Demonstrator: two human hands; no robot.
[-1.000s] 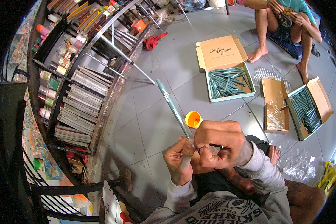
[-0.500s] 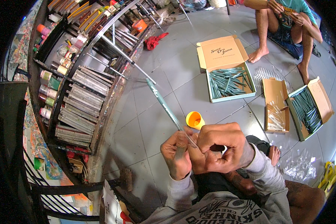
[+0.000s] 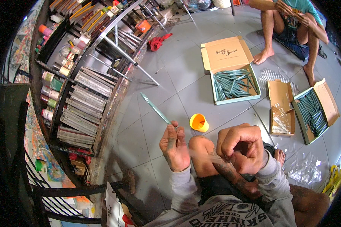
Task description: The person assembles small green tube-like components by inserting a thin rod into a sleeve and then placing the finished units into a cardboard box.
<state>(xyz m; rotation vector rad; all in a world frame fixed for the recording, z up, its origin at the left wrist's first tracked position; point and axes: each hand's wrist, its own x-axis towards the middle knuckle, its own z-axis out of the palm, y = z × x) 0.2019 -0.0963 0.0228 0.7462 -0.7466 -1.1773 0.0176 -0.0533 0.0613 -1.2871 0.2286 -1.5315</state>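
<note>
My left hand (image 3: 175, 148) pinches the lower end of a slim teal pen (image 3: 155, 108) with pale printing, which points up and to the left. My right hand (image 3: 241, 148) is curled closed to the right of it. From its fingers a clear plastic sleeve (image 3: 202, 154), smeared by motion, stretches toward the left hand. Whether its far end is free cannot be made out. A yellow cup (image 3: 199, 123) sits on the floor just beyond my hands, near my bent knee.
Teal pens fill an open box (image 3: 236, 99) ahead and another box (image 3: 310, 140) at the right. Between them a narrow carton (image 3: 275, 89) holds thin clear pieces. Clear plastic wrappers (image 3: 302, 166) lie near my foot. A person (image 3: 299, 22) sits opposite; a shelf rack (image 3: 93, 151) stands left.
My hands have moved apart, the left slightly left and the right to the right. The clear sleeve now trails from the right hand, away from the pen, which stays in the left.
</note>
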